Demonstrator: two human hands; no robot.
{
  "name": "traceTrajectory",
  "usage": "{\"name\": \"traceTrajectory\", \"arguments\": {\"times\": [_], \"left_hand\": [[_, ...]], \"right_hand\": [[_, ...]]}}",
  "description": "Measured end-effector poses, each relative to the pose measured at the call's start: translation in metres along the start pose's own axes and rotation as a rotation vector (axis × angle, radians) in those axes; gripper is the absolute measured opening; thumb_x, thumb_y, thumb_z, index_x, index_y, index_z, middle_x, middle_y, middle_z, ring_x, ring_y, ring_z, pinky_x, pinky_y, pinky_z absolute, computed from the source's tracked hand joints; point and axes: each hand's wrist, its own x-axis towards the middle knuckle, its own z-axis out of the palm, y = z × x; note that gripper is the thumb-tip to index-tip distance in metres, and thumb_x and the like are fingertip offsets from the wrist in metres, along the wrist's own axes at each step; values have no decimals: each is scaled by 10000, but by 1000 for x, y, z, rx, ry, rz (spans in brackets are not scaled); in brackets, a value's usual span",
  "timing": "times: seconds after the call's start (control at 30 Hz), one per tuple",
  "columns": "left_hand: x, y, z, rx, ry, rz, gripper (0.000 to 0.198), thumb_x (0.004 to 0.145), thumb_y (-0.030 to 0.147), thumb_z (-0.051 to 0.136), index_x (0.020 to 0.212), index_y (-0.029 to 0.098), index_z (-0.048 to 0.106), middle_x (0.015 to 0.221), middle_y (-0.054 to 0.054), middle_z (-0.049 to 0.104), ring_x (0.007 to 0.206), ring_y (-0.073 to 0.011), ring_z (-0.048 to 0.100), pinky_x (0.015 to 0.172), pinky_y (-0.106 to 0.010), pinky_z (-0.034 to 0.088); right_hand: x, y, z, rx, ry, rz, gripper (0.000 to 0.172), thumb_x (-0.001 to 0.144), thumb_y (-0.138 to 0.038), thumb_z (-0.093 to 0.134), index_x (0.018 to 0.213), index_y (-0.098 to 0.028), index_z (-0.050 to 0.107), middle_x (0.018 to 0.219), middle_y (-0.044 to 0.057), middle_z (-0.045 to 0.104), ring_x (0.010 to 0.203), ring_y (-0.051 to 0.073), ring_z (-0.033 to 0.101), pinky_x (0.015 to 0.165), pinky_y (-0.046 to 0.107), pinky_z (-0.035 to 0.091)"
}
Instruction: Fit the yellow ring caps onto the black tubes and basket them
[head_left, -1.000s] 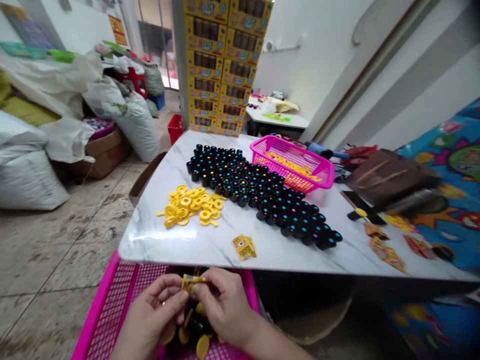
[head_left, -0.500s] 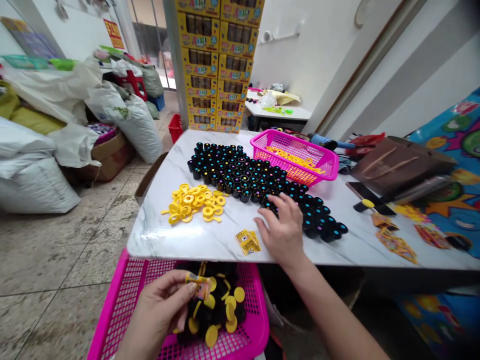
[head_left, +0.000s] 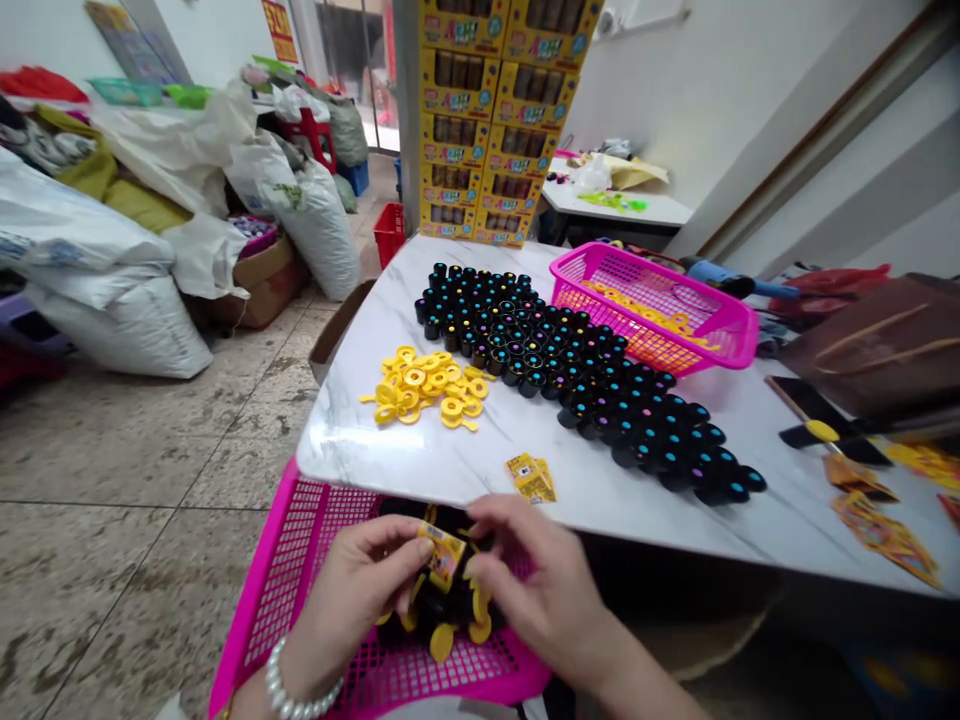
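Note:
A small yellow printed label sheet [head_left: 442, 553] is pinched between the thumb and fingers of my left hand [head_left: 356, 580]. Close by on its right, my right hand [head_left: 544, 585] has its thumb and fingers curled together; a dark shape shows at their tips, too unclear to name. Both hands are over a pink basket [head_left: 259, 580] holding black pieces with yellow round discs [head_left: 441, 642]. Beyond them on the marble-patterned table lie more yellow printed label sheets [head_left: 531, 477]. Many black cylinders [head_left: 532, 375] with coloured dots on top stand in rows farther back.
Loose yellow rings with tabs [head_left: 427, 385] are heaped on the white table [head_left: 341, 440]. Another pink basket [head_left: 739, 335] with yellow parts stands behind the cylinders. Stacked yellow boxes [head_left: 457, 150] rise at the back edge. White sacks [head_left: 142, 310] crowd the floor at left.
My right hand has come back from the black cylinders to beside my left hand, over the basket. My left hand still holds the label sheet. The view has shifted.

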Motion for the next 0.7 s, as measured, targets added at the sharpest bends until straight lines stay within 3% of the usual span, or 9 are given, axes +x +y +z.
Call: {"name": "traceTrajectory", "arguments": {"times": [0.07, 0.17, 0.27, 0.37, 0.5, 0.6, 0.7], "left_hand": [[-2, -4, 3, 50, -29, 8, 320, 730, 435, 700, 806, 124, 683, 523, 3, 560, 407, -57, 438, 404, -160, 310], [-5, -11, 0, 73, 0, 6, 311, 730, 419, 704, 853, 135, 685, 561, -7, 588, 441, -68, 473, 426, -162, 351], [-8, -7, -13, 64, 101, 33, 322, 728, 406, 713, 926, 154, 683, 705, -45, 660, 532, -92, 536, 469, -171, 415], [-10, 10, -35, 19, 265, 100, 329, 680, 384, 759, 917, 166, 690, 834, -63, 685, 637, -115, 582, 529, -176, 478], [-12, 35, -64, -169, 528, 183, 297, 622, 328, 793, 872, 203, 692, 762, -22, 656, 603, -107, 554, 486, -154, 486], [-13, 38, -72, -255, 582, 155, 264, 612, 285, 786, 845, 215, 684, 725, -7, 637, 582, -95, 530, 474, -140, 478], [-13, 26, -69, -211, 552, 65, 336, 549, 306, 821, 832, 189, 683, 701, -1, 623, 553, -79, 503, 454, -124, 454]], "right_hand": [[-7, -2, 17, 114, -98, 79, 212, 837, -160, 602, 1044, -206, 607, 902, 19, 672, 764, 135, 630, 669, 220, 498], [-7, 1, 24, 141, -107, 135, 167, 846, -141, 576, 990, -207, 629, 845, 2, 681, 713, 119, 625, 648, 204, 476], [1, 4, 11, 72, -75, 140, 150, 850, -168, 575, 984, -203, 632, 761, -11, 660, 610, 107, 585, 582, 203, 445], [8, 6, -4, -27, -97, 105, 159, 854, -167, 556, 988, -200, 634, 701, -23, 629, 548, 99, 534, 555, 211, 415], [0, 11, -12, -75, -167, 133, 141, 860, -134, 513, 899, -193, 636, 687, -17, 616, 588, 110, 548, 588, 219, 418], [-15, 14, -12, -59, -181, 180, 145, 860, -119, 507, 843, -188, 634, 750, 6, 643, 668, 125, 586, 634, 226, 439], [-24, 16, -18, -65, -146, 183, 148, 869, -135, 513, 831, -185, 646, 785, 32, 648, 707, 143, 597, 649, 242, 456]]}}
